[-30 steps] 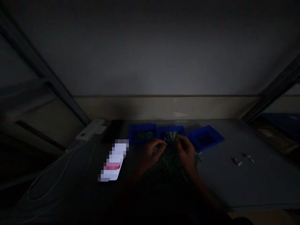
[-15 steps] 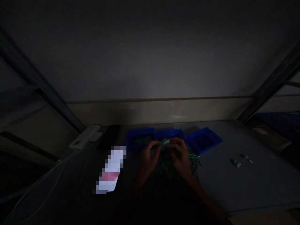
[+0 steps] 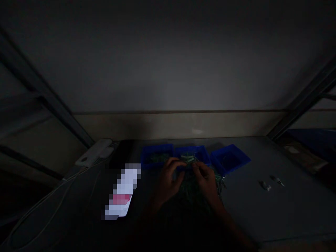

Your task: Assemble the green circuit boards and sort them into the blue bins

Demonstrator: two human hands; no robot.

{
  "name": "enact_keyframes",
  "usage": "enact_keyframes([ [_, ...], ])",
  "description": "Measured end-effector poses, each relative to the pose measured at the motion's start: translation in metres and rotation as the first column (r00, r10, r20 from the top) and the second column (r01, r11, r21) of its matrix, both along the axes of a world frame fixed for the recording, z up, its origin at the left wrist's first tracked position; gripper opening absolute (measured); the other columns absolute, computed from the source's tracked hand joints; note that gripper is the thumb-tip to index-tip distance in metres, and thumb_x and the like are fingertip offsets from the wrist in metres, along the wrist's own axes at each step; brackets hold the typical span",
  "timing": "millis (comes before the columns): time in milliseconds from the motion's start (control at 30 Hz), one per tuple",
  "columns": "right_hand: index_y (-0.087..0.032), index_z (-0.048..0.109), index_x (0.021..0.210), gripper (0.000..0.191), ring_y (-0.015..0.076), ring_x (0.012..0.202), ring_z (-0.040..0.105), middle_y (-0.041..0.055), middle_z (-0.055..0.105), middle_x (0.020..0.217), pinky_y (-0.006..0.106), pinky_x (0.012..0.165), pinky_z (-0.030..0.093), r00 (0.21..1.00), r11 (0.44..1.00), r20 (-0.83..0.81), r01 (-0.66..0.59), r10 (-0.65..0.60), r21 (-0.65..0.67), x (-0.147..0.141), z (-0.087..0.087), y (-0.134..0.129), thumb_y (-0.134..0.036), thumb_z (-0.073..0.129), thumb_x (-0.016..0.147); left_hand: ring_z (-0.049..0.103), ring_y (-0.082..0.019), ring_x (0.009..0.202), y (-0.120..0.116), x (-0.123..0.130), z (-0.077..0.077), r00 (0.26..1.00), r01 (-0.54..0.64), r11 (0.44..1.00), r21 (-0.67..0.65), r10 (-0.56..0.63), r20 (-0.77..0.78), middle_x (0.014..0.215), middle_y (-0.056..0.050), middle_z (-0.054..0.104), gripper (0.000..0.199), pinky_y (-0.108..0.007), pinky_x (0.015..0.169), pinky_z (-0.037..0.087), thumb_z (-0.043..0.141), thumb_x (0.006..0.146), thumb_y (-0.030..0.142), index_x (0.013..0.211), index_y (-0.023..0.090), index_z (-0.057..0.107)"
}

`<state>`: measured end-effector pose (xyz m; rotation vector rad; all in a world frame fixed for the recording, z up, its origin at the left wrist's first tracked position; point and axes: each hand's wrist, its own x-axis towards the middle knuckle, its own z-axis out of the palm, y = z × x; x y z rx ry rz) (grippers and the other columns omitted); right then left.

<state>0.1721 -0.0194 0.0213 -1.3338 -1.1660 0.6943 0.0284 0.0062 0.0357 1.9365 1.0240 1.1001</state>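
Note:
Under dim light, my left hand (image 3: pixel 169 180) is near the middle blue tray (image 3: pixel 207 159), its thumb and forefinger apart and nothing seen between them. Just to its right, my right hand (image 3: pixel 206 176) has its fingers pinched together at the tray's front edge; whatever they hold is too small and dark to make out. Pale green pieces (image 3: pixel 187 158) show in the middle tray, just beyond my fingertips. A dark heap of green and metallic parts (image 3: pixel 191 192) lies below and between my hands. More green pieces (image 3: pixel 160 157) are in the left blue tray (image 3: pixel 143 159).
A third blue tray (image 3: pixel 232 171) stands at the right. Two small metallic parts (image 3: pixel 265 185) lie farther right on the grey table (image 3: pixel 288 213). At the left are a lit phone (image 3: pixel 123 192), a dark object (image 3: pixel 122 152), a white power strip (image 3: pixel 93 154) and cables.
My left thumb and forefinger have opened apart. My right hand has come slightly lower, and its fingers no longer meet the left ones around a pale green piece. The view has shifted a little.

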Motion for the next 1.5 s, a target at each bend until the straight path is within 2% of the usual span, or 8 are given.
enact_keyframes([
  [100,-0.017,0.068,0.080,0.024,0.0177,0.072,0.060,0.0040,0.068,0.077,0.028,0.068,0.045,1.000,0.999,0.011,0.011,-0.011,0.043,0.001,-0.003,0.002,-0.037,0.054,0.079,0.056,-0.017,0.081,0.004,0.000,0.000,0.995,-0.018,0.961,-0.275,0.043,0.084,0.086,-0.004,0.062,0.025,-0.028,0.072,0.045,0.049,0.082,0.039,0.090,0.021,0.063],
  [300,-0.023,0.070,0.085,0.019,0.0199,0.078,0.064,0.0049,0.071,0.086,0.033,0.072,0.048,0.995,0.993,0.101,-0.036,0.024,0.116,-0.001,-0.006,0.004,-0.031,0.054,0.080,0.052,-0.012,0.055,0.021,0.000,-0.017,0.948,0.061,0.742,-0.667,0.167,0.272,0.066,-0.004,0.060,0.053,-0.025,0.052,0.038,0.035,0.081,0.060,0.079,0.015,0.063],
  [400,-0.022,0.070,0.081,0.019,0.0194,0.074,0.064,0.0046,0.071,0.081,0.032,0.068,0.048,0.987,0.990,0.159,-0.054,0.034,0.129,-0.003,-0.005,0.002,-0.028,0.052,0.080,0.055,-0.012,0.055,0.022,0.000,-0.018,0.919,0.103,0.644,-0.758,0.231,0.321,0.067,-0.004,0.062,0.048,-0.025,0.054,0.039,0.044,0.078,0.059,0.077,0.015,0.061],
  [567,-0.022,0.070,0.075,0.018,0.0190,0.071,0.064,0.0034,0.070,0.076,0.031,0.067,0.048,0.989,0.986,0.136,-0.078,0.058,0.149,-0.005,-0.002,-0.003,-0.027,0.053,0.077,0.053,-0.010,0.052,0.020,-0.002,-0.017,0.918,0.145,0.583,-0.800,0.221,0.328,0.063,-0.002,0.061,0.039,-0.024,0.052,0.036,0.054,0.075,0.052,0.068,0.015,0.060],
  [867,-0.021,0.069,0.066,0.019,0.0153,0.060,0.060,0.0009,0.066,0.064,0.027,0.058,0.044,0.988,0.974,0.106,-0.129,0.110,0.187,-0.002,0.000,-0.009,-0.021,0.052,0.073,0.058,-0.012,0.069,0.016,0.000,-0.019,0.832,0.253,0.689,-0.680,0.204,0.516,0.080,-0.004,0.064,0.030,-0.024,0.063,0.043,0.072,0.062,0.035,0.083,0.015,0.064],
  [1167,-0.018,0.065,0.068,0.027,0.0181,0.087,0.056,0.0058,0.061,0.092,0.030,0.078,0.043,0.994,0.993,-0.055,-0.087,0.092,0.085,0.003,0.004,0.002,-0.041,0.053,0.078,0.052,-0.021,0.105,0.019,-0.009,-0.013,0.969,0.028,0.957,-0.288,0.045,0.243,0.106,-0.006,0.059,0.008,-0.031,0.083,0.043,0.054,0.068,0.017,0.068,0.017,0.063],
  [1300,-0.018,0.058,0.064,0.027,0.0133,0.066,0.050,-0.0004,0.052,0.066,0.025,0.062,0.040,0.982,0.985,-0.084,-0.171,0.167,-0.039,0.004,0.001,0.005,-0.043,0.056,0.074,0.053,-0.020,0.102,0.020,-0.008,-0.011,0.986,-0.009,0.976,-0.216,0.045,0.160,0.104,-0.005,0.060,0.014,-0.030,0.079,0.044,0.049,0.068,0.013,0.066,0.017,0.063],
  [1500,-0.018,0.046,0.056,0.030,0.0075,0.049,0.033,-0.0063,0.035,0.050,0.021,0.048,0.028,0.985,0.990,-0.142,-0.108,0.095,-0.086,0.003,-0.002,0.007,-0.041,0.059,0.070,0.059,-0.016,0.076,0.014,-0.002,-0.005,0.991,-0.054,0.950,-0.307,0.089,0.102,0.077,-0.002,0.065,0.019,-0.026,0.071,0.044,0.046,0.077,0.025,0.077,0.017,0.064],
])
